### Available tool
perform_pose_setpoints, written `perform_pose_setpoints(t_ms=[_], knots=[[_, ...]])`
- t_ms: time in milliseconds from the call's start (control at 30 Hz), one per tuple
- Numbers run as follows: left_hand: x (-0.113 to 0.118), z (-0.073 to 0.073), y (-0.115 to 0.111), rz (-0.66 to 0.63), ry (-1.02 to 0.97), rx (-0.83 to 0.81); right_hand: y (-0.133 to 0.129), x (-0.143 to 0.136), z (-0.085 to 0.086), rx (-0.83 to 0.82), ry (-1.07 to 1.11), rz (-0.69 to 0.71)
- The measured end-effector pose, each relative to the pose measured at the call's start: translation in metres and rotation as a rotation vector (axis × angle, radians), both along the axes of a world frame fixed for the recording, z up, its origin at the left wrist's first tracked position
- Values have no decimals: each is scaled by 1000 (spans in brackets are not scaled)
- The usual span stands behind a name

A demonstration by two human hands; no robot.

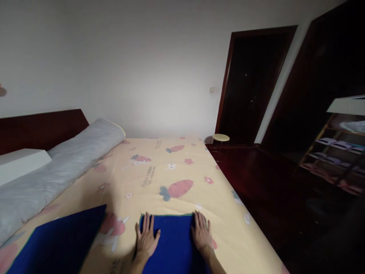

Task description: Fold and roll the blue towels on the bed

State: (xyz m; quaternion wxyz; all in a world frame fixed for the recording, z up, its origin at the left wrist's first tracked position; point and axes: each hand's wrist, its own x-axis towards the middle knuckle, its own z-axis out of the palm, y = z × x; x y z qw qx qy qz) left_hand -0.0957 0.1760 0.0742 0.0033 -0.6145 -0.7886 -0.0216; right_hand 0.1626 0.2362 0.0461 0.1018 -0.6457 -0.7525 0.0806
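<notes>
A dark blue cloth (175, 239) with a thin green edge lies flat on the bed, its near end cut off by the bottom of the view. My left hand (147, 236) rests palm down on its far left corner, fingers stretched out. On the far right corner lies my right hand (201, 232), also flat with its fingers extended. Neither hand grips anything. A second dark blue piece (61, 241) of the same look lies to the left, partly in shadow.
The bed wears a yellow sheet (182, 163) printed with carrots and rabbits. Along its left side stretch a grey rolled bundle (76, 152), a white box-like object (24, 163) and a dark headboard (42, 127). A stool (220, 137) and a shoe rack (336, 148) stand right.
</notes>
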Motion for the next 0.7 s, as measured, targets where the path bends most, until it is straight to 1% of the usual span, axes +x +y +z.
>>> perform_pose_setpoints(t_ms=[33,67,133,167,200,233,267,333,367,400,467,500,533,600,667,700], knots=[[16,-1,1,-40,-27,20,-2,-15,2,5,40,56],[32,-2,3,-89,-65,17,-5,-31,4,-5,84,142],[58,-7,7,-178,-147,-57,-11,-56,5,-74,144,310],[64,-8,8,-204,-177,-104,-13,-63,5,-115,151,354],[65,-10,9,-217,-196,-140,-14,-63,3,-144,145,365],[59,-10,8,-214,-205,-163,-14,-57,0,-154,135,341],[48,-10,7,-193,-203,-173,-13,-45,-3,-144,125,294],[15,-8,3,-127,-181,-170,-9,-9,-12,-82,112,182],[-3,-8,1,-71,-164,-170,-6,12,-17,-45,109,133],[-20,-7,-1,-54,-152,-174,-3,32,-20,-13,103,102],[-42,-4,-2,-31,-135,-198,2,61,-25,26,90,95],[-46,-2,-2,-27,-126,-210,4,68,-25,35,80,101],[-44,0,-1,-21,-111,-208,4,69,-25,41,70,99],[-29,2,0,-23,-66,-147,0,54,-22,60,61,70],[-3,-3,-1,-86,-39,-50,-9,23,-21,98,91,85],[11,-8,-3,-131,-42,-9,-16,5,-22,114,120,129]])
